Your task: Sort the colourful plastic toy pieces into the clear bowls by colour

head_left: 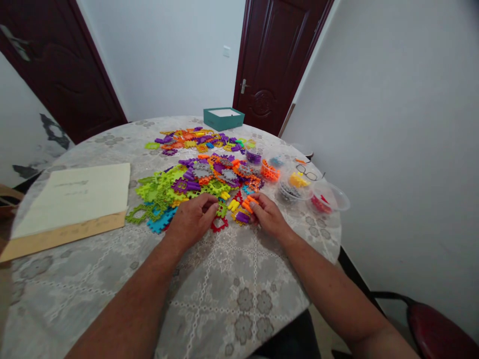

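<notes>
Pinching an orange piece (pixel 247 204) near the centre of the frame, the right hand (pixel 269 217) partly hides it, while the left hand (pixel 194 219) curls loosely beside a green piece (pixel 221 209), and whether it grasps anything cannot be told. Behind them, heaped plastic pieces (pixel 202 172) overlap, so many outlines are unclear. Forearms (pixel 136 294) are cut by the bottom edge, with tablecloth (pixel 209 289) between them giving room to move.

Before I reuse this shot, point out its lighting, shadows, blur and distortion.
Head view: soft, fairly even light, no strong glare; head view: a faint shadow on the tablecloth beneath the right hand; head view: left door tilts left, right door right, suggesting wide-angle distortion; head view: writing on the paper too soft to read.
</notes>
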Tool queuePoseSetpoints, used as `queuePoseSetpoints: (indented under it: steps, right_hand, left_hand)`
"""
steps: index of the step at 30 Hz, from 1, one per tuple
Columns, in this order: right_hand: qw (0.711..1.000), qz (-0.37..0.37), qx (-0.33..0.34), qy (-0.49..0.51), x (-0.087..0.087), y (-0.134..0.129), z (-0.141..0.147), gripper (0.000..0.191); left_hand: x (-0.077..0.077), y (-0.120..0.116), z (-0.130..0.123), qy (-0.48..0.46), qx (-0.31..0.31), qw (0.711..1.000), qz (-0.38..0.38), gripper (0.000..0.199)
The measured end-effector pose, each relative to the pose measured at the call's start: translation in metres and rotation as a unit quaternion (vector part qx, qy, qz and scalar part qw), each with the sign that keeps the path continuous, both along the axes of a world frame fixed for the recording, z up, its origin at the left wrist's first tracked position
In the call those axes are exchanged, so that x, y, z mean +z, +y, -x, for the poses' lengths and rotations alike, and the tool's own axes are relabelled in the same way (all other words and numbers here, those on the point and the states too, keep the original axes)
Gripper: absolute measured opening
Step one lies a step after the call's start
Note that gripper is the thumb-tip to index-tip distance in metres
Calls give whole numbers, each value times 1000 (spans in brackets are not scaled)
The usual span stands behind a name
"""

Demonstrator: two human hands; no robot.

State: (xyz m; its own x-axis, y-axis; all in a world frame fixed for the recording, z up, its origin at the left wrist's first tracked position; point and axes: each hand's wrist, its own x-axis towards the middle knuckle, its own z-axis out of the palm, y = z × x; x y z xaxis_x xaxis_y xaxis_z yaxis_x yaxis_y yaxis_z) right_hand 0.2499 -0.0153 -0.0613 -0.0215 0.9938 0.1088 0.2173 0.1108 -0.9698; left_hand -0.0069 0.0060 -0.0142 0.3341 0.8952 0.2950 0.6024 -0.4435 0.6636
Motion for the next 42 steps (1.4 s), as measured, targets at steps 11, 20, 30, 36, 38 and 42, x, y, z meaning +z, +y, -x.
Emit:
queuePoseSetpoints:
  steps: [11,20,30,36,38,42]
  right_hand:
    - [991,-83,30,-104,6,-5,9,26]
    - [977,-123,-86,-152,41,18,-27,28]
    - [785,-101,-238,-563,93,111,-103,40]
    - [777,-127,-218,-577,91,97,-81,35]
    - [828,-171,-150,-513,83,79,-58,34]
    - [882,-224,109,-399,49,48,-7,39]
  left_hand:
    - [0,0,-3,26,-37,999,13,33]
    - [0,2,0,56,-18,998,-11,32]
    - [-1,3,6,38,23,999,-23,29]
    - [3,3,7,35,56,997,-24,28]
    - [2,3,7,39,54,997,-26,29]
    - [0,3,6,41,49,998,-27,29]
